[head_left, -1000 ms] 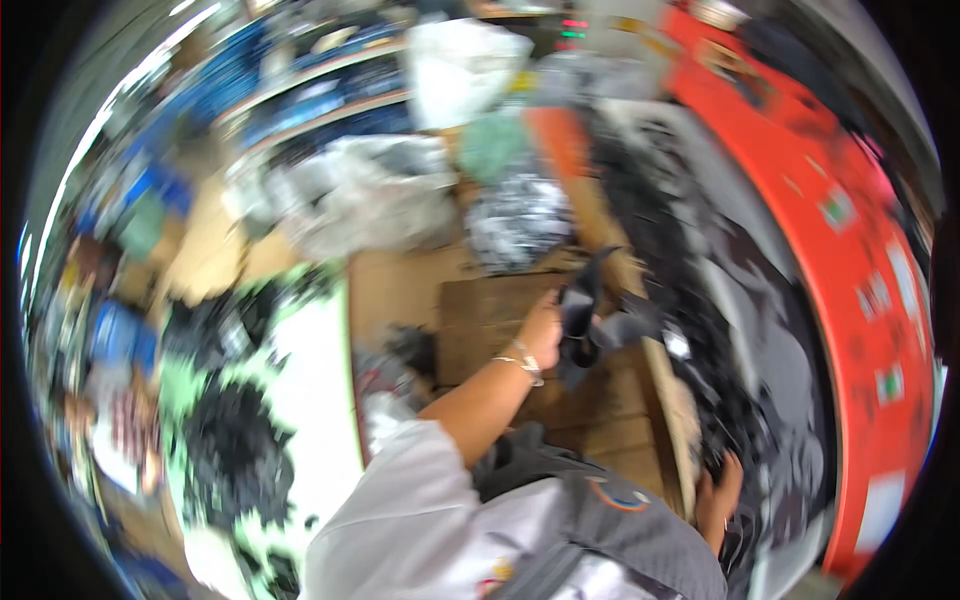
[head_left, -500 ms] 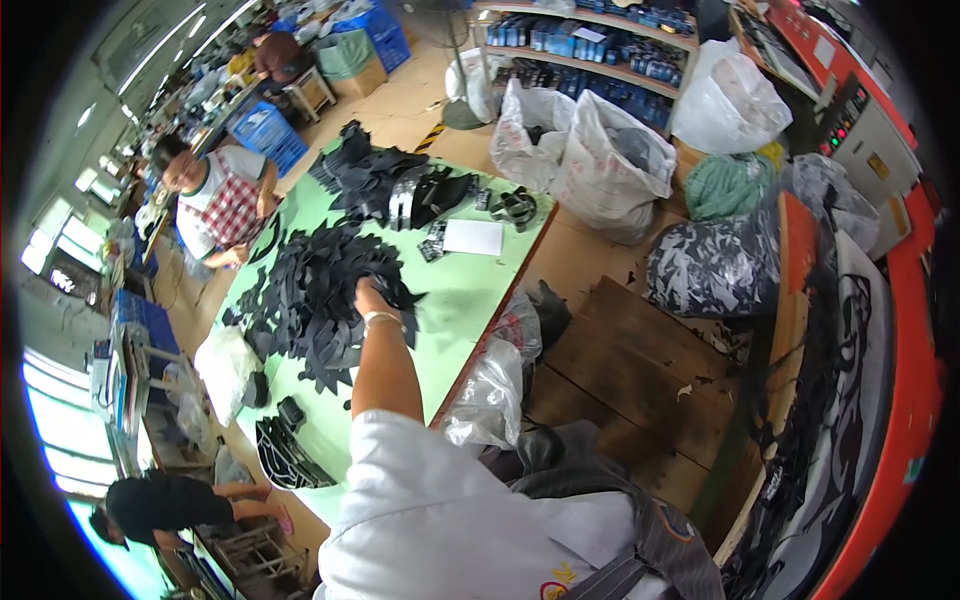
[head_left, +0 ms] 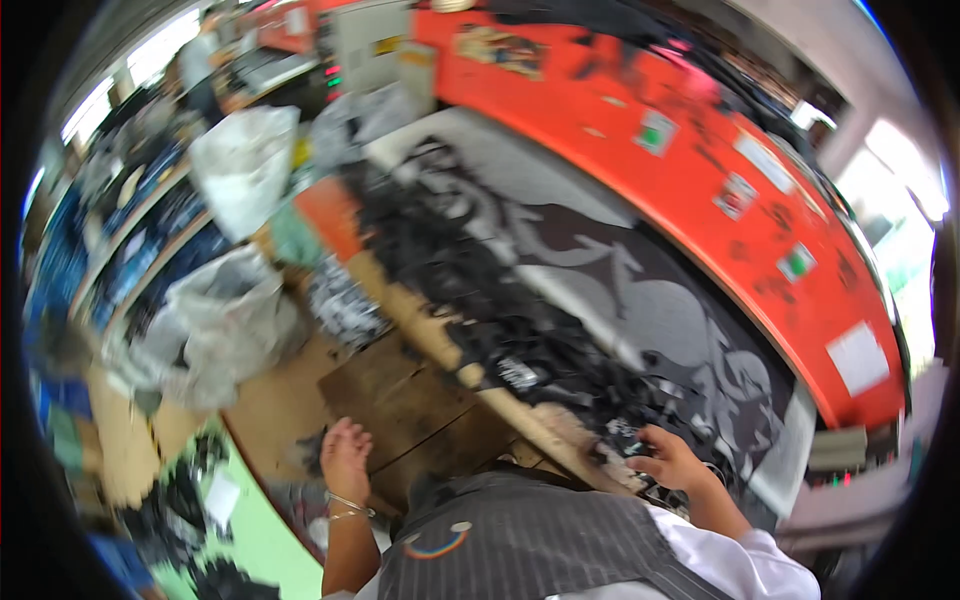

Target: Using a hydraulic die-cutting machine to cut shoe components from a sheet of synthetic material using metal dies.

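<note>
Left hand (head_left: 346,458) spread above floor (head_left: 425,400), right hand (head_left: 672,463), grip unclear, by black scraps (head_left: 560,358), wooden edge (head_left: 518,412) alongside

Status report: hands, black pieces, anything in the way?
Left hand open, looks empty. Right hand at the heaped black pieces, hold unclear. Possible obstacle: pale wooden edge along their near side.
</note>
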